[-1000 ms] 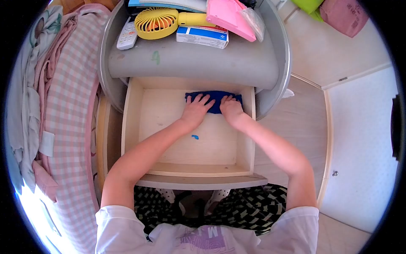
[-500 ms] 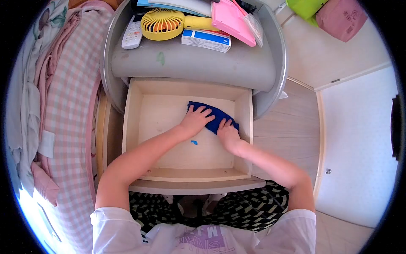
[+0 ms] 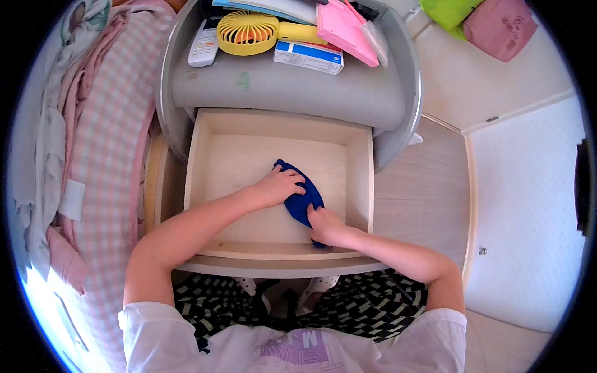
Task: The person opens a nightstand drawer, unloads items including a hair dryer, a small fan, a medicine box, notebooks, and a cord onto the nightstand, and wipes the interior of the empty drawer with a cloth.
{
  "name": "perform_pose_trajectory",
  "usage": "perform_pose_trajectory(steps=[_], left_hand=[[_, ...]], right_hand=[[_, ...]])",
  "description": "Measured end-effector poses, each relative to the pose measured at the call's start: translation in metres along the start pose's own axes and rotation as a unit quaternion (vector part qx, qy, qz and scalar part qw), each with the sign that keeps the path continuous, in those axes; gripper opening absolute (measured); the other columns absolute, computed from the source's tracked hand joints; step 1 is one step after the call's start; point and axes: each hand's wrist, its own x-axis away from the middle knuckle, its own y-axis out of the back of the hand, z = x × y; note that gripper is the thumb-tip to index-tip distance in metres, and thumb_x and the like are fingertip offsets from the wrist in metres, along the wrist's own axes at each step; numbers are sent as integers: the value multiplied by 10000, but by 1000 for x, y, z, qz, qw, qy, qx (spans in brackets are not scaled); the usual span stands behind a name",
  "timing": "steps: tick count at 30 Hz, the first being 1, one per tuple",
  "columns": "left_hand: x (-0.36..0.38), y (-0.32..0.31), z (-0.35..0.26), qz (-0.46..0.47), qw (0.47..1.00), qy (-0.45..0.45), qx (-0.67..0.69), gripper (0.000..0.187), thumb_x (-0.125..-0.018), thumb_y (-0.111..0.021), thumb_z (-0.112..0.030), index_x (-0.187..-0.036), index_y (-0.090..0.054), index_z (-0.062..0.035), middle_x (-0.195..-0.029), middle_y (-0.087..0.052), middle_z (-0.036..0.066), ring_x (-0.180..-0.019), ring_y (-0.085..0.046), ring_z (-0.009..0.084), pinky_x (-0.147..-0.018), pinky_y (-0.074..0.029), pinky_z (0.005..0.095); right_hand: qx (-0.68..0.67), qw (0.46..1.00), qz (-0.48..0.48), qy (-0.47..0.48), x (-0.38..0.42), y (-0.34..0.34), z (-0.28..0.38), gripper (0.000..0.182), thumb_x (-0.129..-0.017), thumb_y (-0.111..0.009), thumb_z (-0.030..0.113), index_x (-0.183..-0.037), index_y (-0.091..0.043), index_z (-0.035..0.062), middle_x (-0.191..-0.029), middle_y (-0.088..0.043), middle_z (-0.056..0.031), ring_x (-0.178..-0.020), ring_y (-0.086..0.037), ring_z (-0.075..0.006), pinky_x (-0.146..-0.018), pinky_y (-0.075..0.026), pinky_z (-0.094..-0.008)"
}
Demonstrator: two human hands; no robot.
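A dark blue cloth [image 3: 300, 202] lies slantwise inside the pulled-out wooden drawer [image 3: 217, 155], a little right of its middle. My left hand [image 3: 278, 188] grips the cloth near its upper end, fingers curled over the edge. Lower down, my right hand [image 3: 327, 226] has the other side of it between thumb and fingers. A small end of the cloth shows beneath my right hand. The cloth looks folded or bunched, and its full shape cannot be made out.
On the grey nightstand top [image 3: 280, 90] sit a yellow handheld fan [image 3: 249, 34], a white remote control [image 3: 204, 46], a blue and white box [image 3: 309, 57] and a pink flat item [image 3: 347, 31]. A bed with checked bedding [image 3: 109, 143] stands left; a white door [image 3: 522, 211] is right.
Both hands have pulled the cloth down and left, turning it steeper. A small blue scrap seen on the drawer floor before is no longer visible.
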Motion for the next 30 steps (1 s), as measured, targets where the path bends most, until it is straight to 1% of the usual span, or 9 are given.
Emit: perform_pose_trajectory(steps=[8, 9, 14, 16, 20, 21, 22, 24, 30], left_hand=[[21, 33, 21, 63, 991, 43, 114, 338, -699, -604, 34, -969, -715, -135, -1170, -589, 79, -1178, -512, 273, -979, -410, 428], [23, 43, 26, 2, 993, 55, 106, 360, -690, -592, 48, -979, -713, -130, -1161, -592, 92, -1164, -518, 286, -979, -415, 409], [37, 67, 66, -102, 985, 123, 68, 389, -687, -582, 56, -1014, -702, -117, -1150, -591, 112, -1138, -522, 309, -980, -425, 409], [48, 78, 71, -133, 979, 146, -44, 368, -712, -577, 35, -1033, -694, -102, -1136, -590, 107, -1114, -537, 310, -968, -443, 410], [60, 71, 91, -74, 966, 186, -163, 324, -727, -583, 6, -1022, -691, -78, -1130, -580, 130, -1103, -550, 317, -947, -462, 410], [61, 66, 95, -9, 950, 234, -206, 328, -740, -583, -9, -1048, -675, -74, -1134, -574, 142, -1091, -559, 321, -937, -467, 418], [61, 61, 98, 57, 927, 278, -245, 335, -752, -583, -24, -1075, -660, -70, -1137, -568, 155, -1080, -568, 325, -928, -473, 427], [65, 50, 98, 25, 930, 286, -231, 318, -784, -568, -44, -1093, -633, -82, -1126, -560, 163, -1059, -580, 324, -901, -483, 436], [64, 53, 87, 22, 930, 341, -135, 475, -804, -546, -7, -1270, -504, -88, -1133, -547, 215, -998, -615, 381, -817, -525, 463]], right_hand=[[-180, 983, -35, 24, -4, 25, -8, 565, -772, -577, 63, -1305, -442, -65, -1006, -615, -306, -922, -622, -411, -799, -519, -445], [-211, 977, -36, 6, -2, 45, -4, 583, -779, -549, 46, -1336, -418, -62, -990, -613, -324, -872, -639, -407, -786, -516, -455], [-144, 975, -164, 40, -50, 79, -10, 539, -759, -532, -36, -1292, -453, -53, -952, -637, -270, -844, -644, -407, -753, -525, -460], [-104, 971, -208, 63, -79, 81, -11, 547, -746, -546, -45, -1286, -459, -42, -928, -640, -270, -847, -645, -404, -752, -530, -460], [0, 935, -334, 120, -141, 71, -3, 546, -766, -532, -30, -1306, -489, 39, -1146, -598, -214, -988, -614, -367, -821, -514, -440], [20, 912, -382, 149, -154, 65, 0, 547, -772, -531, -17, -1311, -499, 69, -1236, -567, -183, -1040, -596, -351, -848, -509, -428], [17, 912, -381, 148, -156, 67, 11, 547, -772, -531, -17, -1311, -499, 69, -1236, -567, -183, -1040, -596, -351, -848, -509, -428], [17, 959, -264, 101, -160, 65, 28, 553, -771, -551, 18, -1311, -515, 128, -1364, -483, -107, -1168, -514, -292, -906, -484, -415], [-26, 967, -233, 104, -156, 61, 26, 533, -764, -585, 51, -1282, -551, 174, -1343, -489, -12, -1235, -421, -260, -957, -430, -445]])
